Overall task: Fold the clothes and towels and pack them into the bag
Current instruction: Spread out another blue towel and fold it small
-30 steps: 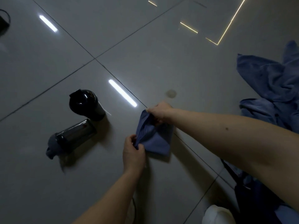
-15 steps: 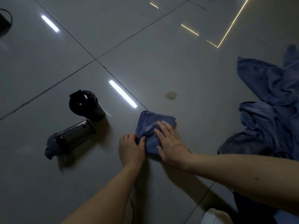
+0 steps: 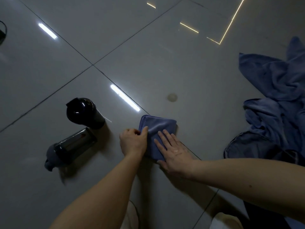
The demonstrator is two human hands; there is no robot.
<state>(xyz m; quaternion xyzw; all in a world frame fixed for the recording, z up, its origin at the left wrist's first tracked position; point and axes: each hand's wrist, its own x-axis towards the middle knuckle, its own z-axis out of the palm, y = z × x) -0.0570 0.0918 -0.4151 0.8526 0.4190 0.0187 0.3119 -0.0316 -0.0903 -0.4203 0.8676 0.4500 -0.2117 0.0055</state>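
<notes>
A small blue microfibre towel (image 3: pixel 158 124) is lying folded into a compact square on the glossy grey tiled floor (image 3: pixel 148 55), near the centre. The left hand (image 3: pixel 132 142) is pinching its left edge, with the thumb on top and the fingers curled. The right hand (image 3: pixel 175 151) is pressing it flat, fingers straight and slightly apart. At the right, a rumpled heap of blue cloths (image 3: pixel 272 96) is waiting unfolded, so most of the folding, and seemingly all the packing, is looking undone.
</notes>
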